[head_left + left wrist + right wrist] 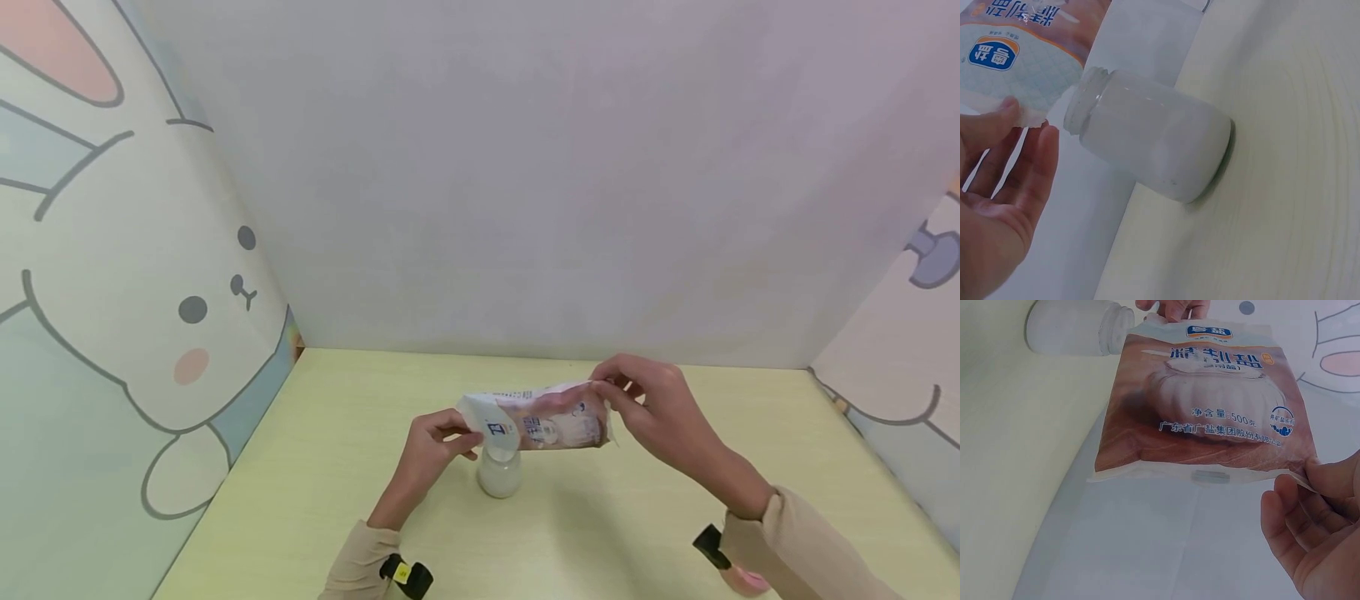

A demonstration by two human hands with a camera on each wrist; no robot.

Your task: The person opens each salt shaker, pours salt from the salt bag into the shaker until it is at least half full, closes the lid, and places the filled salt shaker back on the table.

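A printed salt bag [566, 421] is stretched between both hands above the table, tilted with its left end lower. My left hand [435, 450] pinches the bag's corner at that end between thumb and fingers. At the opposite end, my right hand [656, 408] pinches another corner, as the right wrist view shows on the bag [1204, 419]. Under the bag's left end, a glass jar [498, 479] stands upright on the table. In the left wrist view the jar [1154, 134] looks whitish inside, its open mouth right at the bag's edge.
The pale yellow table [360, 400] meets a plain wall [525, 183] at the back. Side panels with a cartoon rabbit [150, 292] flank it. A pink object [744, 581] shows partly beneath the right sleeve. Each wrist carries a black strap device [408, 575].
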